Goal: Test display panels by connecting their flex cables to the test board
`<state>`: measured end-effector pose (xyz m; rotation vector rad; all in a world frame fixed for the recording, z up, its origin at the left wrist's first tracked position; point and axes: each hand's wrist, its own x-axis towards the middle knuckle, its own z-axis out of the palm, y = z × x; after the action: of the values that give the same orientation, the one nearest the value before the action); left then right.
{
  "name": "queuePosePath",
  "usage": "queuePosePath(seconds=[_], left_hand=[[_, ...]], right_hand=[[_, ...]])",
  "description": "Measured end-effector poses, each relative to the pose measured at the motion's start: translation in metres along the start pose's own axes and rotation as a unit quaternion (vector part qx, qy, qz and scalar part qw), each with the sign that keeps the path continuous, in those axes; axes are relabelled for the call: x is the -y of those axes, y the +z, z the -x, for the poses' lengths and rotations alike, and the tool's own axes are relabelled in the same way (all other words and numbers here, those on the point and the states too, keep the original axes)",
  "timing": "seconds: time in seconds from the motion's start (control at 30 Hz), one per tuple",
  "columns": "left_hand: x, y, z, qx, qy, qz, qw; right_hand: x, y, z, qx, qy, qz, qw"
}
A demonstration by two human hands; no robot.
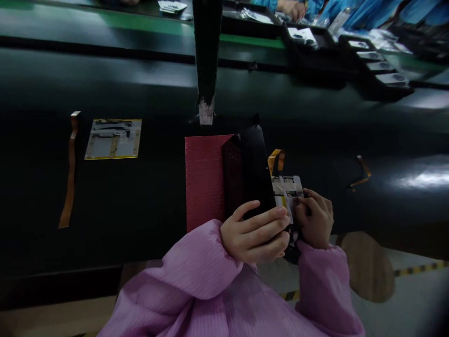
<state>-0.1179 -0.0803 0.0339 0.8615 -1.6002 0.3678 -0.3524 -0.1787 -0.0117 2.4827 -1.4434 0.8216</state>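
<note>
My left hand point(257, 230) is wrapped round the lower end of a dark flat panel point(254, 164) that stands tilted over a red sheet point(203, 180) on the black bench. My right hand point(315, 217) is closed in a pinch on a small circuit part with yellow tape point(286, 192) at the panel's right edge. An orange ribbon cable point(275, 159) loops up just above that part. Both sleeves are pink.
A yellow-edged board point(112, 138) and a long orange strip point(70, 173) lie on the bench to the left. A dark vertical post point(206, 51) stands behind the panel. Black trays point(382, 75) with parts and another person's hand point(293, 9) are at the far right. A wooden stool point(368, 267) is below right.
</note>
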Motion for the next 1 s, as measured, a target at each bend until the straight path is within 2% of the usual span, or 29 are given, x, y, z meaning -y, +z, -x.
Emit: queuePosePath(seconds=[0.5,0.67,1.0], left_hand=[[-0.001,0.001,0.016,-0.095,-0.033,0.017,0.995],[0.000,0.000,0.024,-0.078,-0.029,0.010,0.996],[-0.002,0.001,0.016,-0.103,-0.042,0.013,0.994]], right_hand=[[-0.001,0.001,0.000,0.004,0.003,-0.005,1.000],[-0.001,0.001,0.000,0.000,-0.006,-0.009,1.000],[0.002,0.000,-0.001,0.010,0.009,-0.011,1.000]])
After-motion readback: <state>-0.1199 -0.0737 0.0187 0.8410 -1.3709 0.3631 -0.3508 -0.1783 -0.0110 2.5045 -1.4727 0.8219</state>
